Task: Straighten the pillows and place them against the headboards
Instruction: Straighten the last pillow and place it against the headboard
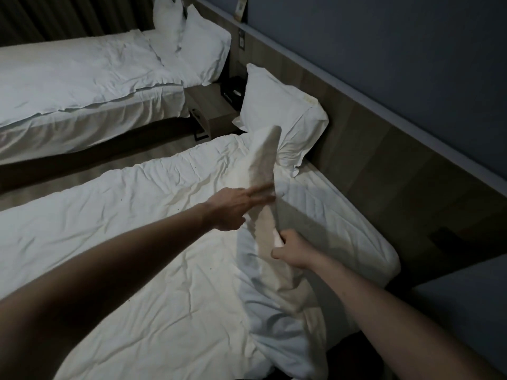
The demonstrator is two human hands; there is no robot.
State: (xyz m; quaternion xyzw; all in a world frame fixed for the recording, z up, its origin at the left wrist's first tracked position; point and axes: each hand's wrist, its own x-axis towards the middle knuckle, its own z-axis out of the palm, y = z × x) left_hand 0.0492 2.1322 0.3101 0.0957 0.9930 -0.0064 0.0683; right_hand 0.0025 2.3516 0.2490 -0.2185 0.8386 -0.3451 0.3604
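My right hand (292,249) grips raised pillow (264,171) (edge-on); left hand (233,205) flat, fingers spread, against it; second pillow (282,113) at 12 o'clock.

Your pillows, all white: held pillow (264,171), edge-on, raised over the near bed; second pillow (279,111), leaning on the headboard (365,149); two far pillows (192,31), propped upright together.

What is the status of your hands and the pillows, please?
Right hand gripping held pillow edge; left hand flat on it. Second pillow against headboard. Nothing in the way.
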